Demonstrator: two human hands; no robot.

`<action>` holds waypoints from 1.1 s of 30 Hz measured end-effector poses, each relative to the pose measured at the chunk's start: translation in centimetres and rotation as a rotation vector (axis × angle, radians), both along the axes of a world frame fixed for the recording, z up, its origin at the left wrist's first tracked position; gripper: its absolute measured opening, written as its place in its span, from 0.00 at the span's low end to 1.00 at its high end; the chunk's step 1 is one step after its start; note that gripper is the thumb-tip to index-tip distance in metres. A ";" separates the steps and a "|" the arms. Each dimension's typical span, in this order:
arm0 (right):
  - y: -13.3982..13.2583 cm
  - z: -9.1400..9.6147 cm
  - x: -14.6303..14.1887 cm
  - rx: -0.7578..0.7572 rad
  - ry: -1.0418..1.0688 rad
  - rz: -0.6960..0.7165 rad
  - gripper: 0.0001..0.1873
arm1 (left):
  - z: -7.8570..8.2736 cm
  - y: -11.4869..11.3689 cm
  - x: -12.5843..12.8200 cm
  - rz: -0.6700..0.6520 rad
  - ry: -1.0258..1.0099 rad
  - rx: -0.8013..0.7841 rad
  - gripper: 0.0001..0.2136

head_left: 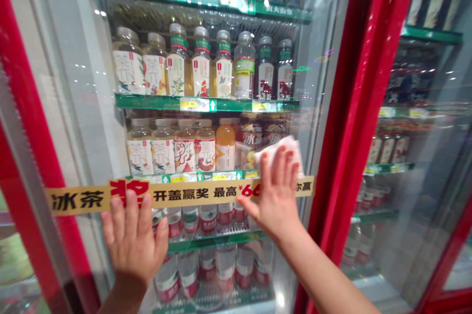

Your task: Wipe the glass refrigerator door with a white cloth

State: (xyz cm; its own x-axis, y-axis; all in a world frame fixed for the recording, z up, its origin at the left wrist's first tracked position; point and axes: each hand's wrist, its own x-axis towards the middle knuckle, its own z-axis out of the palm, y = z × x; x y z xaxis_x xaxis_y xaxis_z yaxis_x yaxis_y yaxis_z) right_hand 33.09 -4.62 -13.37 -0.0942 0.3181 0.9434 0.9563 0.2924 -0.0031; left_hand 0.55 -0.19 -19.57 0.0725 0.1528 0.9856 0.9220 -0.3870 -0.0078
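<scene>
My right hand (278, 196) presses a folded white tissue (295, 149) against the glass door (313, 122), at the right end of a printed strip. Its fingers are stretched out over the tissue, and the thumb sticks out to the left. Lower left, my left hand (134, 240) lies flat on the glass with fingers apart and nothing in it. Its fingertips overlap the yellow promotional strip (195, 191) that runs across the door. Part of the strip's lettering is hidden behind my right hand.
Behind the glass, green-edged shelves (236, 103) carry several rows of bottled drinks (201, 65). Red door frames (365, 107) stand on both sides. To the right is another glass-fronted cooler section with bottles (387, 149). Reflections cross the glass.
</scene>
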 end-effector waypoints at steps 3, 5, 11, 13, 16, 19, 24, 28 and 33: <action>-0.5 -2.7 -1.9 -0.273 -0.351 0.320 0.64 | 0.5 -0.5 -0.1 -0.022 -0.011 0.014 0.43; -1.0 -2.4 -1.0 -0.383 -0.454 0.385 0.58 | 0.9 -1.1 -0.6 -0.055 0.003 0.028 0.41; 0.1 8.0 0.2 -0.009 -0.055 0.033 0.57 | 1.0 -0.7 -3.1 -0.032 -0.024 0.059 0.40; 0.4 7.1 -2.2 -0.057 -0.165 0.168 0.59 | 0.7 -0.1 -3.3 0.009 -0.032 0.014 0.41; 0.3 3.6 -5.4 -0.277 -0.560 0.523 0.50 | 0.4 0.4 -3.2 0.019 -0.002 -0.002 0.40; 0.6 6.0 -6.6 -0.316 -0.698 0.546 0.46 | 0.4 0.3 -3.1 0.003 0.003 0.031 0.39; 2.0 16.8 -9.9 0.030 -0.394 0.080 0.55 | 0.6 0.3 -2.9 -0.003 -0.012 0.113 0.35; 2.9 12.7 -13.8 0.094 -0.880 0.146 0.57 | 0.3 0.6 -3.0 0.001 -0.025 0.201 0.34; 4.3 15.0 -17.0 0.089 -1.070 0.219 0.48 | 0.0 0.8 -3.0 0.003 -0.008 0.221 0.34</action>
